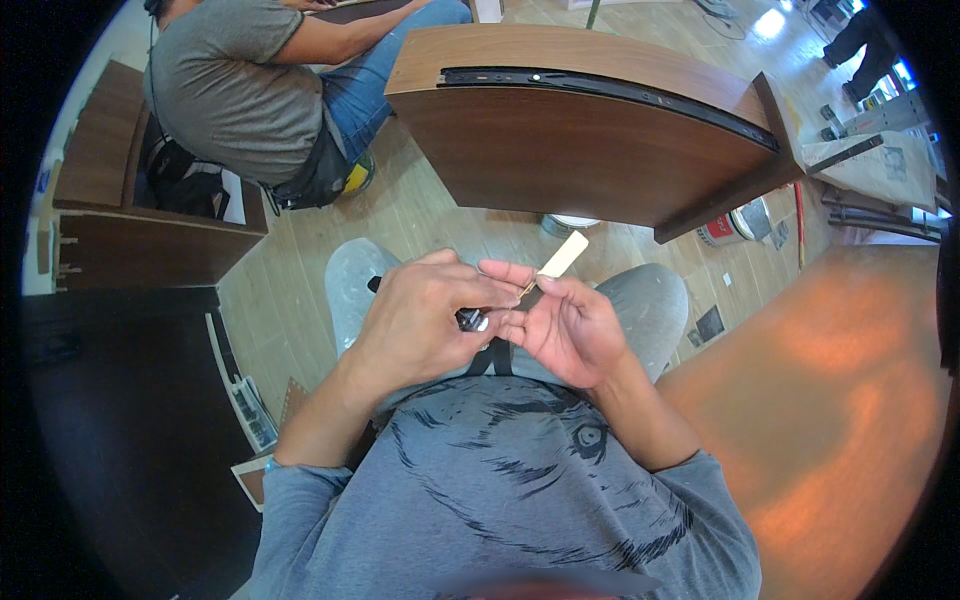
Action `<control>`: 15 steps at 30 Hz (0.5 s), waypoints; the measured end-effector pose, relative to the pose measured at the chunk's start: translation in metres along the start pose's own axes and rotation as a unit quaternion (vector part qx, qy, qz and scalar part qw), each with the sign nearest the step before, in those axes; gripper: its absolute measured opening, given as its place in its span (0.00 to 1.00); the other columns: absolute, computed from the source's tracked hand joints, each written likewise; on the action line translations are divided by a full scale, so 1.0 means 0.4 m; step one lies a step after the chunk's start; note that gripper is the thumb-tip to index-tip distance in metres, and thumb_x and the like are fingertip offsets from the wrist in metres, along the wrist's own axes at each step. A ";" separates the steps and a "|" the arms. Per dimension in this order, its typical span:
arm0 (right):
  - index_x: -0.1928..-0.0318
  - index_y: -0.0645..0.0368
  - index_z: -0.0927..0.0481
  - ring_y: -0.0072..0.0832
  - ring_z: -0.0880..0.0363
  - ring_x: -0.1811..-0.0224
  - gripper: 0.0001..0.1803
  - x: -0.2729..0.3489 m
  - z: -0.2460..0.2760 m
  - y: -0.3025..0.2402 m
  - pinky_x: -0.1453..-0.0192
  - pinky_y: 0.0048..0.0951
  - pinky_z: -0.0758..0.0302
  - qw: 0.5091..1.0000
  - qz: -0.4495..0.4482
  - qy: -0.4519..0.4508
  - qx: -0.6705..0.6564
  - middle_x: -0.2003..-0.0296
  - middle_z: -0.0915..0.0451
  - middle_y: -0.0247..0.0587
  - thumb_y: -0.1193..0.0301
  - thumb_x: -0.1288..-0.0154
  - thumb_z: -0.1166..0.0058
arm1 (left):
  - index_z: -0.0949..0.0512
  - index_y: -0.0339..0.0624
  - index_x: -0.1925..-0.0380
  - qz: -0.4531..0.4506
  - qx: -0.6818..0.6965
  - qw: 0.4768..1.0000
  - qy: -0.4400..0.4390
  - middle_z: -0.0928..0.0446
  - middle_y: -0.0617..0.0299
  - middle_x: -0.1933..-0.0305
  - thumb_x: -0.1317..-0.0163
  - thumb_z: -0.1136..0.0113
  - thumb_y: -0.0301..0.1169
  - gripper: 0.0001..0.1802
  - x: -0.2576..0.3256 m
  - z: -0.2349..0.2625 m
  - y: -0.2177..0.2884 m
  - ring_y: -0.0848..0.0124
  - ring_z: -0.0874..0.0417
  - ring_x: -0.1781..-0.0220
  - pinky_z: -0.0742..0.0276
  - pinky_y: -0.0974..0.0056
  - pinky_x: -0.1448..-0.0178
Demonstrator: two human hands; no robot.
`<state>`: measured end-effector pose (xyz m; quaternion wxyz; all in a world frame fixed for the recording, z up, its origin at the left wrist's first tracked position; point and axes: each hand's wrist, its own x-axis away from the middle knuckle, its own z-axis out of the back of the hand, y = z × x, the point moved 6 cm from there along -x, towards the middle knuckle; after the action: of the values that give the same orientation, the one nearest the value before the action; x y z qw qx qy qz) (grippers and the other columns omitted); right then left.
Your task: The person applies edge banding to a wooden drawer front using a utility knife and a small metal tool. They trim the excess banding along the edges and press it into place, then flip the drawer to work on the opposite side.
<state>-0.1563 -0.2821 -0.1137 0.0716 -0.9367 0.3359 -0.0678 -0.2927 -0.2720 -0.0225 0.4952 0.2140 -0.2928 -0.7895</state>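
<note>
Pale strip [563, 256] juts forward from between the hands, pinched by the thumb and fingers of the right hand [572, 335]; the left hand [422, 310] curls around a black object [468, 319], mostly hidden. So slight a fingertip pinch could let the strip slip to the floor [480, 235]. Farther ahead, a careless reach might knock the brown wooden panel [600, 155].

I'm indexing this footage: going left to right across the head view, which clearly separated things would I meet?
Black surface → left hand → pale strip held at the fingertips → bucket → upright red rod → dark trousers.
</note>
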 end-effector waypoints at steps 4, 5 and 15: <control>0.21 0.74 0.40 0.44 0.23 0.29 0.36 0.012 0.006 0.005 0.20 0.45 0.31 1.000 0.007 0.019 0.009 0.31 0.23 0.58 0.61 0.18 0.61 | 0.07 0.45 0.59 0.022 -0.008 1.000 0.000 0.09 0.57 0.60 0.47 0.24 0.30 0.14 -0.002 -0.014 0.001 0.56 0.13 0.59 0.16 0.54 0.53; 0.20 0.74 0.41 0.44 0.23 0.29 0.36 0.013 0.006 0.006 0.20 0.46 0.31 1.000 0.008 0.020 0.002 0.31 0.24 0.58 0.62 0.18 0.62 | 0.07 0.44 0.59 0.023 -0.005 1.000 0.003 0.09 0.57 0.60 0.47 0.24 0.30 0.14 -0.003 -0.017 0.001 0.56 0.13 0.59 0.16 0.54 0.53; 0.20 0.74 0.43 0.44 0.26 0.27 0.36 0.016 0.014 0.010 0.19 0.47 0.31 0.999 0.017 0.031 -0.024 0.26 0.29 0.60 0.62 0.17 0.63 | 0.08 0.44 0.64 0.019 -0.015 0.996 0.085 0.10 0.58 0.65 0.47 0.22 0.27 0.09 0.019 -0.037 -0.007 0.59 0.17 0.68 0.22 0.58 0.61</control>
<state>-0.1529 -0.2887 -0.1195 0.0396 -0.9298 0.3553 -0.0879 -0.2885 -0.2817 -0.0358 0.5367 0.2674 -0.2413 -0.7631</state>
